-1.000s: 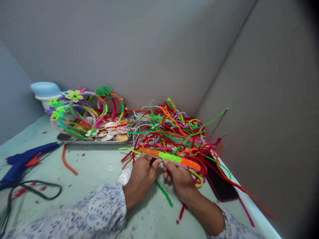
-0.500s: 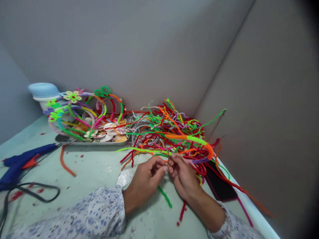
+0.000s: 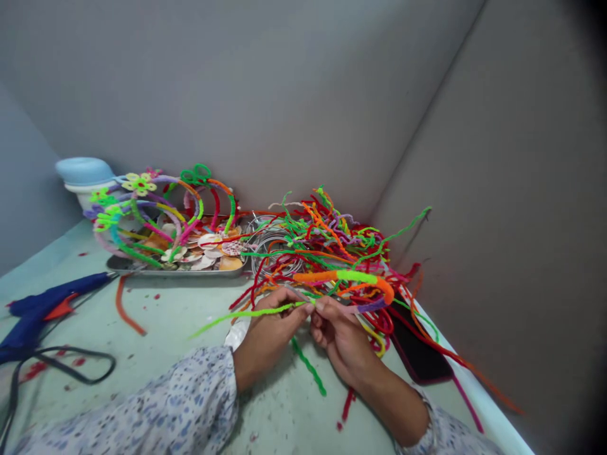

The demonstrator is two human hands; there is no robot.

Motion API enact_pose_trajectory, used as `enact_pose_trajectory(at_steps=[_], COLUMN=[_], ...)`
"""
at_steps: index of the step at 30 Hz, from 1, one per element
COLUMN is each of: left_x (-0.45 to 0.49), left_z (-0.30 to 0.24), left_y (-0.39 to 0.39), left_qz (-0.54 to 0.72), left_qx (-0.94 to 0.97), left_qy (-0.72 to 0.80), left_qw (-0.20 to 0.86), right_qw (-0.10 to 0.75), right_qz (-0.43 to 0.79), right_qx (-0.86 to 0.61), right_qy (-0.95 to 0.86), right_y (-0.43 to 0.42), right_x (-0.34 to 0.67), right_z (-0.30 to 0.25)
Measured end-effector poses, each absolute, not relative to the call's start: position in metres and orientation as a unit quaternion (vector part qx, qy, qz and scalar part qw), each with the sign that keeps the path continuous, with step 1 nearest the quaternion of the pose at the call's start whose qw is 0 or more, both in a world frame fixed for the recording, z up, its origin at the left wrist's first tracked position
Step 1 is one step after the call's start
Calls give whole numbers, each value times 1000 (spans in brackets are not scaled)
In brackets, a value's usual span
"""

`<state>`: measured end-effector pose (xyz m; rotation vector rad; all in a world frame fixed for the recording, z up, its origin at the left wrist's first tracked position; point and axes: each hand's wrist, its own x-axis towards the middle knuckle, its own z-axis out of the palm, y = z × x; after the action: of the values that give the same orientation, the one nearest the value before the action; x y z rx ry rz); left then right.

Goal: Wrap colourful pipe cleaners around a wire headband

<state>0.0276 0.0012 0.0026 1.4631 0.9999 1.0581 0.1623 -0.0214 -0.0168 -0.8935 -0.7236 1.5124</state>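
Note:
A headband wrapped in pipe cleaner (image 3: 363,277), with orange, lime, purple and pink stretches, curves out to the right of my hands. My right hand (image 3: 342,335) is closed in a pinch on its pink end. Thumb to finger, my left hand (image 3: 275,328) pinches a lime-green pipe cleaner (image 3: 246,313) where it meets the headband. The loose tail of that strand points left over my left hand. A bit of the headband's bare end shows above my left fingers. My fingers hide the exact joint.
Behind my hands lies a tangled heap of pipe cleaners (image 3: 327,234) beside wire coils (image 3: 272,246). A metal tray (image 3: 203,273) holds shells and finished headbands (image 3: 142,215). A blue glue gun (image 3: 57,297) with its cord lies left. At right are a dark phone (image 3: 420,347) and the table edge.
The headband and both hands have shifted slightly left and nearer. My left hand, apart from the strand before, now pinches it, and the lime tail has swung left and down across that hand.

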Motion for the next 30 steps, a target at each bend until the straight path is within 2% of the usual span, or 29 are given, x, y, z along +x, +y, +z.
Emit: enact_pose_trajectory(at_steps=[12,17,22,30], left_x=[27,26,27,29], left_z=[8,13,7,11], left_y=[1,-1,1,0], left_qz=[410,404,388,420], left_qx=[707,688,629,583], left_qy=[442,418,458,449], left_qw=[369,435,493,531], right_qw=[552,550,508,483], right_qz=[609,587,548,463], right_qx=[-449,-465,-530,-572], right_qy=[-351,-370,-401,-475], right_y=[-21,-22,-22,-25], right_x=[157,156,155,156], right_z=[-15,-14,-13,-9])
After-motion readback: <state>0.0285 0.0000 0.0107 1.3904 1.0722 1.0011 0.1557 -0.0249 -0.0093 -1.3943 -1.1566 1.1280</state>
